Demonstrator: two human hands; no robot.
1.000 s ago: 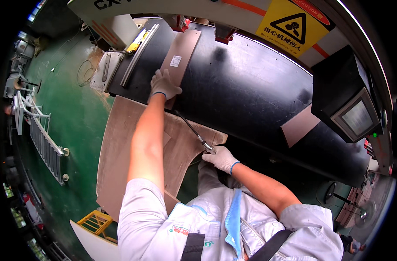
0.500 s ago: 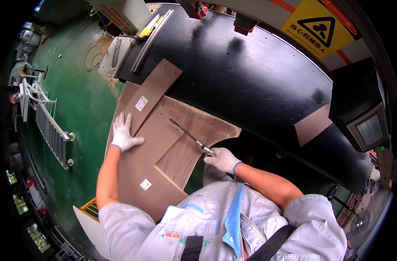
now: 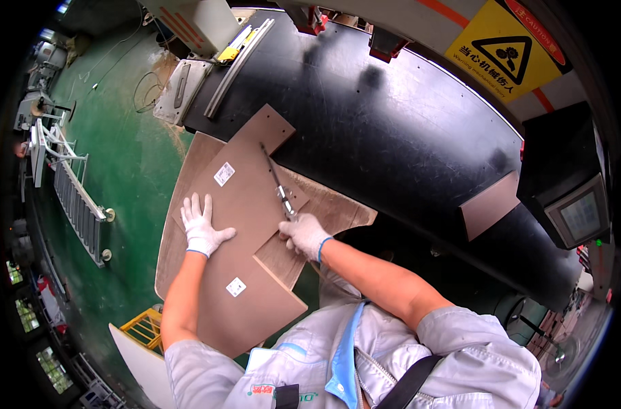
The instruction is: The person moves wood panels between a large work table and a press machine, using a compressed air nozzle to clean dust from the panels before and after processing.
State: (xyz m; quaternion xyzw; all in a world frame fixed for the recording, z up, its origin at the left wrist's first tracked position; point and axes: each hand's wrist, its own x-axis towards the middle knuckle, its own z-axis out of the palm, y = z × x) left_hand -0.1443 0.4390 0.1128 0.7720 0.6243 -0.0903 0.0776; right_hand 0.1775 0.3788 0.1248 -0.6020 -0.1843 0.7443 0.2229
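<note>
My left hand (image 3: pixel 203 227), in a white glove, lies flat with fingers spread on brown panels. One panel (image 3: pixel 245 146) bears a white label and reaches onto the black table at its far end. A nearer brown panel (image 3: pixel 262 310) carries another label. Both rest on a larger wood-grained board (image 3: pixel 341 208), whose edge is curved on the right. My gloved right hand (image 3: pixel 303 234) is closed around the handle of a silver air blow gun (image 3: pixel 286 203). Its long thin dark nozzle points away from me, over the far panel.
The black table (image 3: pixel 392 129) spans the far side, with a brown offcut (image 3: pixel 491 206) on its right. A machine screen (image 3: pixel 579 213) stands at the right, under a yellow warning sign (image 3: pixel 508 51). Metal rails (image 3: pixel 239 67) lie at the table's left end. A roller stand (image 3: pixel 79 204) is on the green floor.
My right hand has moved left and away from me, bringing the blow gun over the panels. The brown panels have shifted slightly toward me, and my left hand has moved right and nearer.
</note>
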